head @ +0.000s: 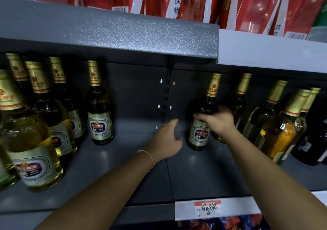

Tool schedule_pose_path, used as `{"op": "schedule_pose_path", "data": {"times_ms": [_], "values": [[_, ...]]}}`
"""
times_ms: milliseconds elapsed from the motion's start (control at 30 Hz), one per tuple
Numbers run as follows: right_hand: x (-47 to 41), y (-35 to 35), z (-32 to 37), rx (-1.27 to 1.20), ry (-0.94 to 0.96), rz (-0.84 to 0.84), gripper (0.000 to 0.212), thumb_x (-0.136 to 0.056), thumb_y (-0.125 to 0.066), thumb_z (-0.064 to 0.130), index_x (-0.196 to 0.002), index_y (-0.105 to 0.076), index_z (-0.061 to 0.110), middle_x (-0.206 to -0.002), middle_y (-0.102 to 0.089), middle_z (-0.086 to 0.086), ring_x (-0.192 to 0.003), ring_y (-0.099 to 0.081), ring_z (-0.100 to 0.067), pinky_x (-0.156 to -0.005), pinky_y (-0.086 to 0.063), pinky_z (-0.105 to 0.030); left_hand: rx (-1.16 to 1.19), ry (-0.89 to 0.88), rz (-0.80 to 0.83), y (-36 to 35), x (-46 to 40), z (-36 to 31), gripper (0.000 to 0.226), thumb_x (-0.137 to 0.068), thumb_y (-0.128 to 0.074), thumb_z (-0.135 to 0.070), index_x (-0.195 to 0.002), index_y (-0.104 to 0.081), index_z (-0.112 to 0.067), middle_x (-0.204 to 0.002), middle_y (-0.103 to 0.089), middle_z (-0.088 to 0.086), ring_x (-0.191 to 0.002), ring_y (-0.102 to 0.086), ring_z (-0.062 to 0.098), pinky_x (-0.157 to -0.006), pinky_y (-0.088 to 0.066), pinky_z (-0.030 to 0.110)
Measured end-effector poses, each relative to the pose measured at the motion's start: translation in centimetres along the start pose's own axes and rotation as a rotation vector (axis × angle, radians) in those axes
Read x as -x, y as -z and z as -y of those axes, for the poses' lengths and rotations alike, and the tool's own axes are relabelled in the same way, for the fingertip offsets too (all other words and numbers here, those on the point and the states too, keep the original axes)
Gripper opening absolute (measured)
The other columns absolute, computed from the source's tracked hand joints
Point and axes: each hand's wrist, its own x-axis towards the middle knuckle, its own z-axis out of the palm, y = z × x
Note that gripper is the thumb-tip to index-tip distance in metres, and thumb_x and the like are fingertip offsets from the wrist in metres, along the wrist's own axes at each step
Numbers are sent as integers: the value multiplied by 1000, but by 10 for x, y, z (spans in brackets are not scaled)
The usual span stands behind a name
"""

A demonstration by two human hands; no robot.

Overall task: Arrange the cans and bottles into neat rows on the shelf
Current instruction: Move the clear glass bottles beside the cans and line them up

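I looked down into a grey shelf (203,173) of beer bottles. My right hand (216,120) grasped one bottle (201,123) around its shoulder, just above the label, fingers curled across the dark glass. That bottle stood upright on the shelf, right of the middle gap. My left hand (167,140) was released, fingers loosely extended, hovering just left of the held bottle and not touching it; a thin bracelet (146,156) circled its wrist. Well apart to the left stood a lone bottle (100,105), with a crowded group (35,123) further left. More bottles (276,123) leaned behind and right of my right hand. A price tag (208,208) hung on the shelf's front edge. Red packages (247,4) sat on the shelf above.
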Motion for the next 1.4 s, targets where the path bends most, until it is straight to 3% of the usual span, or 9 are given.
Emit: {"op": "schedule_pose_path", "data": {"times_ms": [300,433,533,667,833,1000,1167,1333,1400], "values": [[34,-25,25,-68,38,10,62,-36,-82,66,-83,-75,26,-80,-75,11,-79,-72,-9,-80,-61,-37,-25,33,44,15,17,5,90,-82,-73,-38,-152,-22,-14,-153,-37,3,-139,-38,17,-113,-36,36],[57,-47,45,-175,6,72,58,-36,-89,57,-78,-75,19,-77,-76,7,-77,-74,-13,-78,-61,-41,71,30,23,31,31,10,58,-71,-81,-42,-121,-53,-30,-116,-66,-10,-103,-63,2,-92,-55,36],[76,-66,59,-232,-13,115,50,-42,-92,45,-80,-74,17,-78,-76,6,-76,-74,-13,-77,-62,-41,97,61,-23,47,44,18,56,-62,-86,-44,-108,-56,-31,-98,-68,-12,-86,-65,-2,-79,-57,26],[96,-94,73,-260,21,181,59,-41,-91,50,-88,-74,18,-85,-77,5,-80,-74,-12,-78,-62,-42,110,107,-103,69,62,33,52,-56,-90,-37,-97,-58,-31,-90,-69,-11,-80,-66,-1,-73,-56,22],[112,-110,98,-267,121,387,51,-57,-92,43,-97,-74,17,-95,-77,1,-90,-74,-16,-86,-60,-42,151,138,-185,98,84,53,55,-56,-90,-31,-101,-61,-24,-93,-71,-8,-84,-68,5,-81,-58,33],[125,-132,117,-337,157,568,58,-64,-91,16,-114,-65,0,-104,-76,-9,-98,-73,-23,-88,-58,-40,265,185,-238,125,108,70,49,-61,-89,-22,-102,-62,-24,-95,-71,-9,-87,-68,4,-83,-56,27],[139,-157,135,-351,179,513,51,-63,-90,7,-109,-67,2,-100,-76,-7,-93,-74,-21,-82,-59,-34,348,186,-259,140,120,86,54,-65,-87,-21,-111,-59,-27,-98,-71,-11,-90,-67,1,-84,-54,25],[150,-179,146,-370,176,475,50,-63,-88,-2,-108,-67,4,-97,-77,-4,-89,-74,-16,-75,-59,-27,304,163,-310,143,134,100,56,-75,-80,-21,-122,-51,-30,-106,-65,-16,-94,-60,-9,-76,-46,4],[153,-187,151,-367,182,453,49,-63,-88,-3,-107,-67,7,-94,-77,-1,-86,-74,-12,-71,-57,-22,230,169,-302,139,139,109,56,-80,-75,-24,-129,-46,-27,-116,-61,-16,-102,-57,-8,-84,-45,6]]}}
